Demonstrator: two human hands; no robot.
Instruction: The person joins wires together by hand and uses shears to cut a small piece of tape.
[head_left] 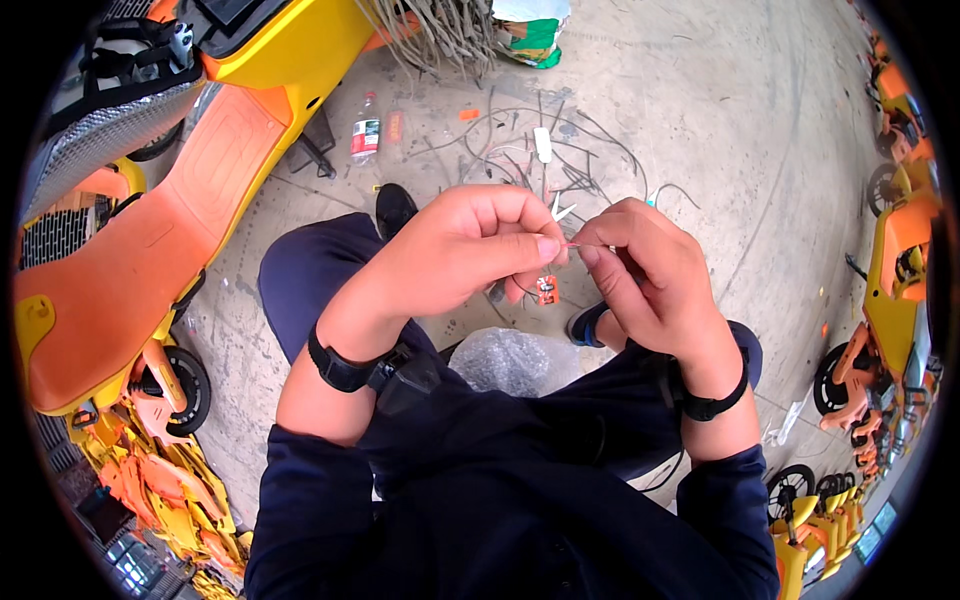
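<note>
Wire (572, 245), thin and red, bridges the small gap between the two hands, over the concrete floor (690, 130). The left hand (490, 245) pinches it narrowly between thumb and forefinger; the right hand (645, 265) grips its other side, fingertips close together. An orange piece (547, 290), possibly a connector, shows just below the left fingers. Loose cables (575, 178) lie beyond.

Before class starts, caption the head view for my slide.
Left hand and right hand pinch a red strand, wires scattered on the floor beyond, a yellow-orange scooter at left.
</note>
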